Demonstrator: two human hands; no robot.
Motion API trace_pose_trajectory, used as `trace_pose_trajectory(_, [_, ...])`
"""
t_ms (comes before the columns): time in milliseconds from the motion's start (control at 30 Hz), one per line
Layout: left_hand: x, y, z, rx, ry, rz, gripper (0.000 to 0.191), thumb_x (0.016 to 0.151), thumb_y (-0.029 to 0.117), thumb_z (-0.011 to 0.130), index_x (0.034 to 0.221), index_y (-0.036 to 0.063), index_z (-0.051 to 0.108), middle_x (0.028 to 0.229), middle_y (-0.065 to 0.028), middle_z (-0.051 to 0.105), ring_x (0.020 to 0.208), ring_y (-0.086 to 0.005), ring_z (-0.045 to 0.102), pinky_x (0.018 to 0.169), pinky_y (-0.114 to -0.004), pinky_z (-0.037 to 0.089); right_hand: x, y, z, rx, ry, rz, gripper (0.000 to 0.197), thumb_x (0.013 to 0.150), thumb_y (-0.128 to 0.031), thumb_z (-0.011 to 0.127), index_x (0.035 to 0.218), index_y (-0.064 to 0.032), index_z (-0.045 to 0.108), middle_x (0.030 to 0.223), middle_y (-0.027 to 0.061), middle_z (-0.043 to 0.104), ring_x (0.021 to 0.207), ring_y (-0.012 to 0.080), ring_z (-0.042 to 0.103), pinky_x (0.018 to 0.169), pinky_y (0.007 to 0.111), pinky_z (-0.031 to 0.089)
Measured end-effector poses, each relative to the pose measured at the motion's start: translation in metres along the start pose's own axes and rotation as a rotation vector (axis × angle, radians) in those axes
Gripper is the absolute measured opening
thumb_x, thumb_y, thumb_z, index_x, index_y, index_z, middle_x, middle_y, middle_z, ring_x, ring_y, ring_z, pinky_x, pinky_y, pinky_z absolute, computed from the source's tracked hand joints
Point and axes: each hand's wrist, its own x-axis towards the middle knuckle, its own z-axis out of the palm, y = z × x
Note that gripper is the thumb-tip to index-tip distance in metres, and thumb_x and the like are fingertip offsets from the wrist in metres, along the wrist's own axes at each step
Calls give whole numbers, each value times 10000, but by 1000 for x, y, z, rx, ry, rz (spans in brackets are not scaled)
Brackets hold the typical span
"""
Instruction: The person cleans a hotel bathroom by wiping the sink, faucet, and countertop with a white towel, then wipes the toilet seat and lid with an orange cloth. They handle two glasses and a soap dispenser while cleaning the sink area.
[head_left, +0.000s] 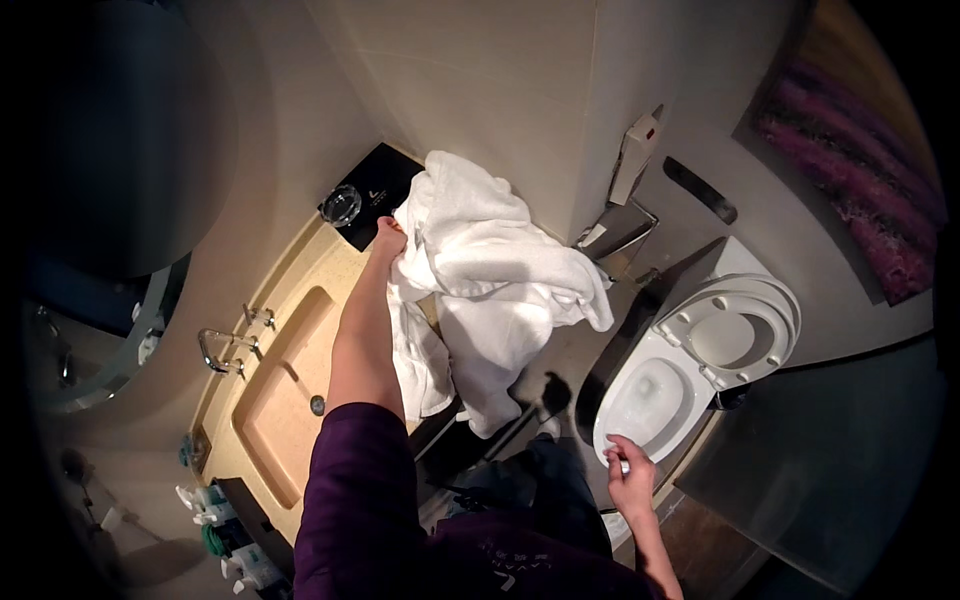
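Observation:
My left hand (390, 238) reaches to the far end of the washbasin counter and touches the left edge of a heap of white towels (487, 255); whether its fingers grip the cloth cannot be made out. The towels hang over the counter's edge. Beside that hand lies a black tray or folder (375, 196) with a clear glass dish (341, 205) on it. My right hand (631, 476), its fingers curled around a small white object (625, 466), is over the near rim of a toilet bowl (646, 397). The toilet seat (739, 337) is raised.
A beige sink (285, 397) with a chrome faucet (225, 351) is at the left. Several spray bottles (251, 564) stand in a dark caddy (251, 517) at the lower left. A wall-mounted holder (619, 229) and a glass panel (795, 465) are at the right.

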Motion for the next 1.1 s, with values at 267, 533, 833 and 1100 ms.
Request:
trace_pose_trajectory(267, [-68, 88, -66, -236, 375, 192, 218, 841, 44, 769, 940, 46, 574, 786, -47, 606, 720, -148, 598, 643, -318, 530, 144, -103, 84, 22, -291, -527, 820, 846, -3, 672, 1565, -140, 304, 1458, 297, 381, 1304, 508, 417, 1105, 522, 382])
trace_pose_trajectory(533, [-156, 238, -244, -672, 364, 755, 248, 1002, 192, 665, 1171, 88, 516, 1060, -36, 544, 951, -93, 566, 801, -273, 520, 232, -137, 164, -222, -158, -481, 715, 871, -95, 684, 1523, -133, 393, 1468, 284, 422, 1348, 459, 428, 1119, 527, 374])
trace_pose_trajectory(833, [-345, 264, -179, -743, -818, 282, 832, 750, -14, 845, 1452, 34, 400, 850, -16, 706, 810, -106, 650, 757, -245, 520, 91, -123, 76, 1848, -707, 390, 623, 1067, -445, 440, 1536, -46, 347, 1491, 170, 475, 1304, 279, 536, 1126, 431, 420])
trace_pose_trajectory(1100, [-405, 252, -67, -564, -1461, 515, 484, 765, -44, 731, 1228, 50, 626, 836, 17, 604, 730, -49, 570, 627, -239, 439, -60, -57, -22, 1137, -148, 289, 440, 996, -194, 637, 1382, -17, 520, 1300, 115, 631, 1175, 200, 632, 979, 338, 523])
